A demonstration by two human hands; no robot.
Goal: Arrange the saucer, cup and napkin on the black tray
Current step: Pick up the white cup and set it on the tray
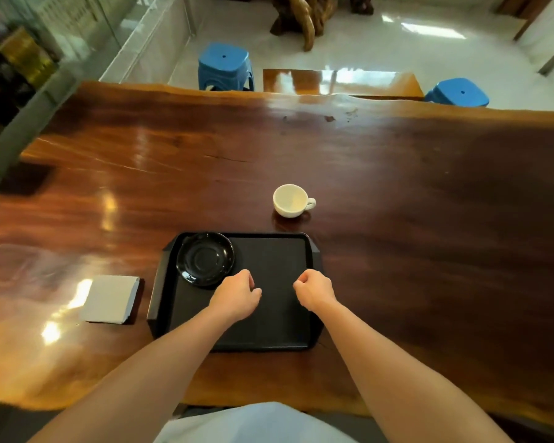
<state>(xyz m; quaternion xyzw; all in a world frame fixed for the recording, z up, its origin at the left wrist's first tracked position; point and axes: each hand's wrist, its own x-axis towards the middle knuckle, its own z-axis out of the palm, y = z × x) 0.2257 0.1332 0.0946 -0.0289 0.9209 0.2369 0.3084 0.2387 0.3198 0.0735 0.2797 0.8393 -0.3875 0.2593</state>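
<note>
The black saucer (pixel 205 259) sits at the black tray's (pixel 279 342) 10 o'clock corner; both hands (pixel 237 295) (pixel 315 290) hover empty, fingers curled. Next — lift the white cup (pixel 291 200) at 12 o'clock by its handle; the napkin (pixel 109 298) waits at 9 o'clock on the tabletop (pixel 429 219).

Bare forearms, no sleeves showing, pale light-blue garment (pixel 253 423)

The surface (pixel 397 174) is dark polished wood, glossy with bright reflections. The black tray (pixel 279 314) looks like matt plastic; the black saucer (pixel 205 259) is shiny glazed ceramic. The white cup (pixel 290 199) looks smooth-glazed. The grey napkin (pixel 109 298) is matt.
</note>
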